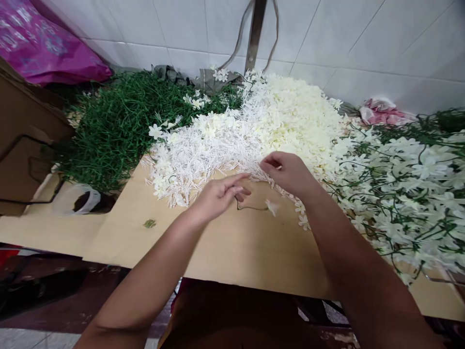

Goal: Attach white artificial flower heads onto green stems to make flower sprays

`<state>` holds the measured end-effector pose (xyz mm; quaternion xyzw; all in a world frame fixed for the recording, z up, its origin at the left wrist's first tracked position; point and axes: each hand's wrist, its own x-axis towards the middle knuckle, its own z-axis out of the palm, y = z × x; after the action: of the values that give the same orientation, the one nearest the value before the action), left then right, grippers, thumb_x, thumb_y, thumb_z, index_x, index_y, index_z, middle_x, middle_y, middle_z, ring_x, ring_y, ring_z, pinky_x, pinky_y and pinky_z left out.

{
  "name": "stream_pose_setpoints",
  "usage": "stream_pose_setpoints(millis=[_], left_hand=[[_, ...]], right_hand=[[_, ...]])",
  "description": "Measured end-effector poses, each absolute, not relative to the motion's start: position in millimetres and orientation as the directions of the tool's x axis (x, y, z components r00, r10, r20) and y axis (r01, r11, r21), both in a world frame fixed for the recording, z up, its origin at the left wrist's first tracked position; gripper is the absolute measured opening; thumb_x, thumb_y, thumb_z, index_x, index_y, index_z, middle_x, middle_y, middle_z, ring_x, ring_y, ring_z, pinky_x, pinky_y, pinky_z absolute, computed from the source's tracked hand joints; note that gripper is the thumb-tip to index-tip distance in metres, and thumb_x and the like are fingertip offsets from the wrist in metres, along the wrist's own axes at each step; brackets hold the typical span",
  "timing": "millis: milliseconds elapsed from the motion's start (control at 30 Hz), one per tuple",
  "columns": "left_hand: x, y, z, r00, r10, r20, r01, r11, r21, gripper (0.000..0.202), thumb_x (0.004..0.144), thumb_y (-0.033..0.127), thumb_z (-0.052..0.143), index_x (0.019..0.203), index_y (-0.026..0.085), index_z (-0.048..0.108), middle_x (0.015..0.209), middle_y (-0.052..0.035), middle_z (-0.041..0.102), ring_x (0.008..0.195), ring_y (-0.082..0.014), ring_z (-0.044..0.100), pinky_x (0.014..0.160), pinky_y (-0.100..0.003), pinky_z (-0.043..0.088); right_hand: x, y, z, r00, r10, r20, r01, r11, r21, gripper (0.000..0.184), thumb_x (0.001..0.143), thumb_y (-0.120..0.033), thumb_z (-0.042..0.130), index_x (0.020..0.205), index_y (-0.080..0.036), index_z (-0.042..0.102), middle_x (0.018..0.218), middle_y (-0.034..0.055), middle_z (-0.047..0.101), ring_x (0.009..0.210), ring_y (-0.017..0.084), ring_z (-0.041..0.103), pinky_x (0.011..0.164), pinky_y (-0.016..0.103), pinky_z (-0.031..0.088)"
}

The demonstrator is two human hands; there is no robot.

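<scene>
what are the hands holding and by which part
The left hand holds a thin green stem by its end away from the small white flower; whether the right hand holds anything is unclear.

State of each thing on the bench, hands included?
Left hand: pinching a stem
Stem: bent, flower at its far end
Right hand: fingers curled; grip unclear
Green stems: loose, heaped
White sticks: loose, heaped
Petals: loose, heaped
Stemmed flowers: piled, tangled
Cloth: crumpled

White tiled wall (pixel 363 29) — tan tabletop (pixel 254 252) (pale floor (pixel 22 338) below).
</scene>
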<state>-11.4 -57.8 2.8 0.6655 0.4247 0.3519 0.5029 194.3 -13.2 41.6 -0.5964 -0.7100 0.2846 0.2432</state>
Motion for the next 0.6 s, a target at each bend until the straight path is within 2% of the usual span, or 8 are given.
stream_pose_setpoints(millis=[67, 133, 200, 267, 333, 467, 600], left_hand=[[-6.3, -59.5, -1.2, 0.438, 0.899, 0.012, 0.302, -0.160, 0.940, 0.043, 0.092, 0.028, 0.050, 0.133, 0.019, 0.059, 0.093, -0.0064, 0.078, 0.068, -0.0121, 0.069, 0.074, -0.028, 0.056], [-3.2, -59.3, -5.8, 0.457, 0.890, -0.010, 0.362, -0.175, 0.916, 0.043, 0.092, 0.025, 0.049, 0.133, 0.021, 0.058, 0.090, -0.0043, 0.078, 0.065, -0.0110, 0.068, 0.073, -0.027, 0.055], [-3.2, -57.6, -9.1, 0.450, 0.892, -0.029, 0.399, -0.172, 0.901, 0.042, 0.093, 0.026, 0.048, 0.133, 0.021, 0.058, 0.089, -0.0035, 0.077, 0.064, -0.0107, 0.067, 0.072, -0.026, 0.054], [-5.2, -55.2, -10.4, 0.435, 0.899, -0.044, 0.447, -0.174, 0.877, 0.041, 0.094, 0.028, 0.046, 0.133, 0.022, 0.058, 0.089, -0.0030, 0.077, 0.066, -0.0112, 0.067, 0.072, -0.026, 0.053], [-6.8, -52.7, -10.5, 0.423, 0.905, -0.049, 0.489, -0.183, 0.853, 0.041, 0.095, 0.031, 0.044, 0.133, 0.021, 0.058, 0.089, -0.0026, 0.077, 0.067, -0.0118, 0.066, 0.071, -0.026, 0.052], [-4.3, -48.8, -11.7, 0.434, 0.900, -0.036, 0.525, -0.220, 0.822, 0.041, 0.096, 0.032, 0.042, 0.133, 0.021, 0.057, 0.087, -0.0014, 0.076, 0.066, -0.0122, 0.063, 0.072, -0.027, 0.050], [-0.5, -46.9, -14.9, 0.426, 0.905, 0.000, 0.523, -0.246, 0.816, 0.043, 0.095, 0.033, 0.042, 0.133, 0.019, 0.056, 0.081, -0.0012, 0.073, 0.070, -0.0135, 0.063, 0.074, -0.027, 0.048]], right_hand=[[172.9, 8.5, 39.8, -0.175, 0.981, 0.082, 0.781, 0.189, -0.595, 0.011, 0.085, -0.025, 0.060, 0.084, -0.016, 0.066, 0.082, 0.0060, 0.069, 0.075, 0.017, 0.060, 0.073, 0.031, 0.045], [151.5, 28.2, 34.4, -0.173, 0.977, 0.126, 0.861, 0.212, -0.462, 0.016, 0.087, -0.021, 0.058, 0.098, -0.014, 0.067, 0.095, 0.0106, 0.070, 0.084, 0.021, 0.062, 0.078, 0.033, 0.045], [136.2, 43.0, 27.6, -0.132, 0.983, 0.130, 0.926, 0.169, -0.337, 0.022, 0.089, -0.021, 0.054, 0.106, -0.011, 0.065, 0.106, 0.0160, 0.069, 0.093, 0.025, 0.062, 0.081, 0.035, 0.044], [130.0, 51.9, 21.9, -0.114, 0.987, 0.114, 0.953, 0.141, -0.268, 0.024, 0.090, -0.020, 0.053, 0.107, -0.010, 0.065, 0.110, 0.0181, 0.067, 0.095, 0.027, 0.062, 0.081, 0.036, 0.043], [131.8, 56.8, 18.1, -0.122, 0.987, 0.102, 0.949, 0.146, -0.278, 0.020, 0.088, -0.019, 0.053, 0.102, -0.011, 0.066, 0.105, 0.0159, 0.068, 0.091, 0.026, 0.062, 0.079, 0.035, 0.043], [145.7, 63.5, 13.4, -0.139, 0.979, 0.151, 0.901, 0.188, -0.391, 0.009, 0.081, -0.015, 0.058, 0.085, -0.015, 0.066, 0.090, 0.0095, 0.067, 0.079, 0.021, 0.059, 0.074, 0.032, 0.043], [150.4, 68.3, 8.0, -0.150, 0.965, 0.215, 0.856, 0.236, -0.461, 0.009, 0.076, -0.015, 0.061, 0.085, -0.016, 0.064, 0.090, 0.0082, 0.065, 0.076, 0.019, 0.057, 0.075, 0.032, 0.044]])
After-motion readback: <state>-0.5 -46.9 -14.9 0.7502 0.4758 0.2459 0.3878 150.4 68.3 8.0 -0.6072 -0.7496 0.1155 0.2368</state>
